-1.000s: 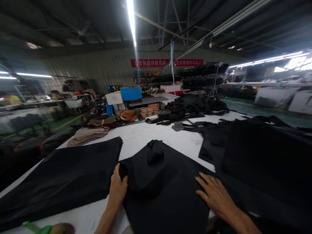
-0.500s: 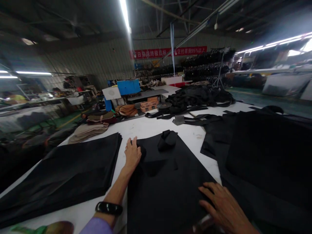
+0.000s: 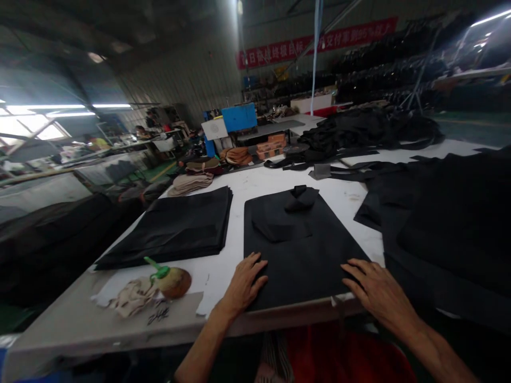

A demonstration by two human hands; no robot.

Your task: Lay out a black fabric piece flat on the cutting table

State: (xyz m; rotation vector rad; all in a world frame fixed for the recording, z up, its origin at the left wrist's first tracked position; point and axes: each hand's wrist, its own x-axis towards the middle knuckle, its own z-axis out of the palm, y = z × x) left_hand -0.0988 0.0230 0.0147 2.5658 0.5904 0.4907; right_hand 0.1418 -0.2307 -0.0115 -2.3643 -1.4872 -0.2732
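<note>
A black fabric panel [image 3: 287, 266] lies flat on the white-topped table [image 3: 261, 181] in front of me. My left hand [image 3: 246, 279] rests on its left edge near the front, fingers apart. On the opposite edge, my right hand [image 3: 369, 282] touches the cloth with its fingers loosely spread. Neither hand grips anything. A folded black strip [image 3: 302, 199] sits at the far end of the panel, and a flatter dark strip [image 3: 283, 230] lies across it nearer to me.
To the left is a stack of black fabric [image 3: 171, 226]. A bottle with a green nozzle [image 3: 175, 282] stands near a crumpled cloth [image 3: 134, 298]. More black fabric [image 3: 451, 223] covers the right side. Beige pieces [image 3: 190, 184] and brown boxes [image 3: 271, 146] sit farther back.
My left hand has come back from the panel's far left corner to its near left edge. My right hand stays at the right edge. The view has tilted downward.
</note>
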